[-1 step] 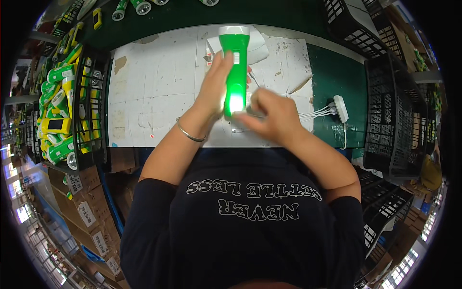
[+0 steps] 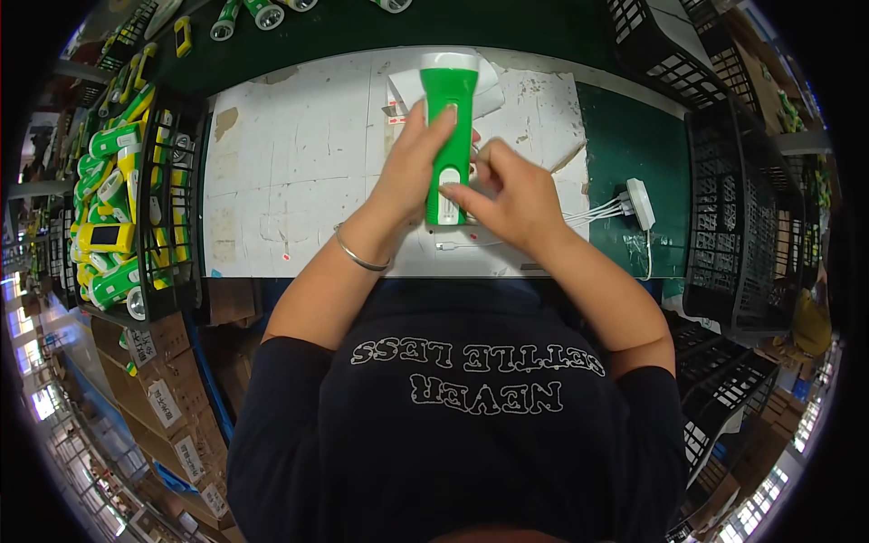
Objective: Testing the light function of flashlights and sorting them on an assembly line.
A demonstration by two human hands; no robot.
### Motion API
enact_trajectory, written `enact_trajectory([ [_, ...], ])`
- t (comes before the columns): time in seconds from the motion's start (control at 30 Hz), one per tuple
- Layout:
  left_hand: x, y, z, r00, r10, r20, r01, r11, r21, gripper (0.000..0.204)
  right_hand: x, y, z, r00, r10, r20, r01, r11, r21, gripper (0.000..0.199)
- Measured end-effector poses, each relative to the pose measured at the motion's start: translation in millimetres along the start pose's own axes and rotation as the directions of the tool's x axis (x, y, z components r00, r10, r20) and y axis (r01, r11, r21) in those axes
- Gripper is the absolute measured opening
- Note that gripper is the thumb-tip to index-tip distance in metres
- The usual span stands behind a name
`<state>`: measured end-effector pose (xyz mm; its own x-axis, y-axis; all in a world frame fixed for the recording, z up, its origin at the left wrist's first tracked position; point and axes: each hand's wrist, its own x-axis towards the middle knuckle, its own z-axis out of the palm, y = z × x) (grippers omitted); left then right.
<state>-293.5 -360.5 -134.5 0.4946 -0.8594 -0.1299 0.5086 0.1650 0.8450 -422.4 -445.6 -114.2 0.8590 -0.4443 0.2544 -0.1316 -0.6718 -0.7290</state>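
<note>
White outlined lettering (image 2: 489, 395) runs upside down across my dark shirt (image 2: 453, 480), and printed labels (image 2: 165, 403) mark the brown cartons (image 2: 172, 357) at lower left. My left hand (image 2: 407, 172) grasps the green flashlight (image 2: 459, 136) around its body, white head pointing away from me, above the white board (image 2: 290, 163). My right hand (image 2: 525, 197) has its thumb on the flashlight's pale tail panel (image 2: 449, 206), fingers curled alongside; whether they grip too, I can't tell. The board reaches out both ways, its near edge by my belly, between black crates left (image 2: 187, 271) and right (image 2: 738, 208). It's scuffed and stained, over a green table (image 2: 625, 136) bearing a white power strip (image 2: 640, 204).
</note>
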Motion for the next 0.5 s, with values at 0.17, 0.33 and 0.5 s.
enact_trajectory([
  [0.17, -6.3, 3.5, -1.0, 0.995, 0.067, -0.071, -0.046, 0.964, 0.261, 0.035, 18.1, 21.5, -2.8, 0.994, 0.094, -0.061, -0.065, 0.929, 0.365, 0.042],
  [0.33, -21.0, 14.8, -5.0, 0.993, 0.097, 0.066, -0.115, 0.717, 0.688, 0.042, 39.1, 27.3, -42.2, 0.978, 0.195, 0.078, -0.209, 0.863, 0.46, 0.023],
  [0.5, -35.7, 33.2, -7.4, 0.914, 0.138, 0.383, -0.391, 0.037, 0.92, 0.048, 42.4, 28.0, -59.9, 0.84, 0.133, 0.526, -0.339, 0.885, 0.318, 0.057],
])
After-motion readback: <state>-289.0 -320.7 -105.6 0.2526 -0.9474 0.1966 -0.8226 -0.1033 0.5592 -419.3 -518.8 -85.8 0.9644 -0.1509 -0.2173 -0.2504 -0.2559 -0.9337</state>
